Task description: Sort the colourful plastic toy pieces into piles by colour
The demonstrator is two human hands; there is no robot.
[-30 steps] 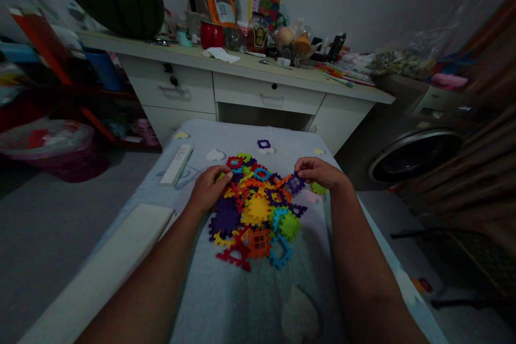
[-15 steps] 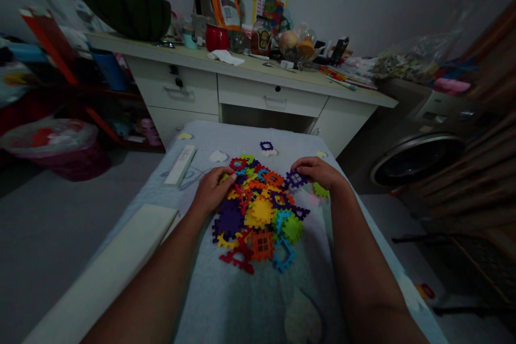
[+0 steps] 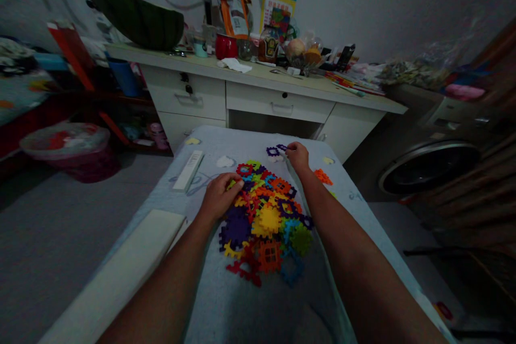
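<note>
A heap of colourful plastic interlocking tiles (image 3: 268, 220) with toothed edges lies in the middle of the cloth-covered table. My left hand (image 3: 221, 193) rests at the heap's left edge, fingers curled and thumb tip close to them; a bit of lime green shows between, but what it grips is unclear. Beyond the heap, my right hand (image 3: 298, 156) pinches a purple tile (image 3: 281, 147). Just left of that tile lies a purple square frame tile (image 3: 272, 151), by itself on the cloth. Orange tiles (image 3: 322, 176) sit to the right of my right forearm.
A narrow white box (image 3: 188, 171) and a larger white slab (image 3: 133, 258) lie along the table's left side. Behind stands a white drawer desk (image 3: 193, 98) crowded with jars and bags. A washing machine (image 3: 419, 156) is at right, a pink waste bin (image 3: 72, 158) at left.
My right hand has carried a purple tile away from me and leftward, beside the single purple frame. Orange tiles now show at right. My left hand stays by the heap; the view has shifted slightly.
</note>
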